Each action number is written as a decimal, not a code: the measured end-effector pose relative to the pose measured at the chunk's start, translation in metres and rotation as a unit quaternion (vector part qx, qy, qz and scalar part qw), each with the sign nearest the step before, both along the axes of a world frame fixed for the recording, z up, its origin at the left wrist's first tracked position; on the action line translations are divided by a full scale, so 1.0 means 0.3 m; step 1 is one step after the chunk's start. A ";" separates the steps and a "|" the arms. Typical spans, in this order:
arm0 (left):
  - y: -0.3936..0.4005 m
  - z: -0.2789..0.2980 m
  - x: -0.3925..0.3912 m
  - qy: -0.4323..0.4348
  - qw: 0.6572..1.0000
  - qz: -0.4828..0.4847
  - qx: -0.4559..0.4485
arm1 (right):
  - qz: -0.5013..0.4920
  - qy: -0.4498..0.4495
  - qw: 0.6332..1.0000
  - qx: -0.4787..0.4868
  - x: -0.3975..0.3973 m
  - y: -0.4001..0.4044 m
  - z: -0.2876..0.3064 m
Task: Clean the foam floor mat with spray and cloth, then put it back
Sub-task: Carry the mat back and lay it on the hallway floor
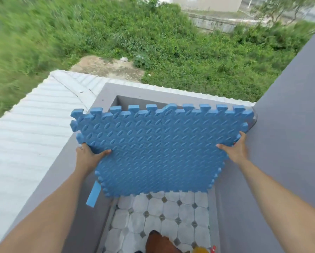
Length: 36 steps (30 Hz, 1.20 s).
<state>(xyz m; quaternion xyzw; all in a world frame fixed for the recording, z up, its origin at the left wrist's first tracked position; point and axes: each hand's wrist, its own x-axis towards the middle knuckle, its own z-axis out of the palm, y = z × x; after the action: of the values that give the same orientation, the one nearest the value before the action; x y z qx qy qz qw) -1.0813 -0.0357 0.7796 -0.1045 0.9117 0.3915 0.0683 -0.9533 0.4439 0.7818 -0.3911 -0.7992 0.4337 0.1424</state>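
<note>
A blue foam floor mat (160,148) with puzzle-tooth edges and a raised leaf pattern is held up in the air, its top edge near the grey balcony wall (105,90). It is two joined tiles with a seam down the middle. My left hand (88,153) grips its left edge, thumb on the front. My right hand (234,149) grips its right edge. A loose blue foam strip (94,195) hangs by the mat's lower left corner. No spray or cloth is in view.
Below the mat lies a tiled balcony floor (171,216) with a brown shape (158,241) and a yellow item (200,250) at the bottom. A grey wall (290,143) rises on the right. Beyond the parapet are a white corrugated roof (34,125) and green grass (153,42) far below.
</note>
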 end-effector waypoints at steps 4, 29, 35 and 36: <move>-0.117 0.069 0.071 0.027 0.999 0.023 0.028 | 0.052 -0.019 0.997 0.046 -0.004 -0.097 0.058; -0.636 0.146 1.309 0.052 0.875 0.478 -0.064 | 0.563 0.025 0.821 0.089 -0.251 -1.008 0.177; -0.615 0.233 1.707 0.093 0.758 0.633 -0.128 | 0.660 0.080 0.736 0.125 -0.049 -1.390 0.182; -0.611 0.239 1.771 0.099 0.746 0.644 -0.139 | 0.672 0.090 0.725 0.121 -0.007 -1.445 0.185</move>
<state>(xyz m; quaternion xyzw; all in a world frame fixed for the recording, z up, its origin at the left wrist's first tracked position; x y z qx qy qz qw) -0.5499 -0.2189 0.8513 -0.6356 0.6739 0.2199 -0.3057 -0.9553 0.0104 0.8375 0.3091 -0.8821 0.3488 -0.0692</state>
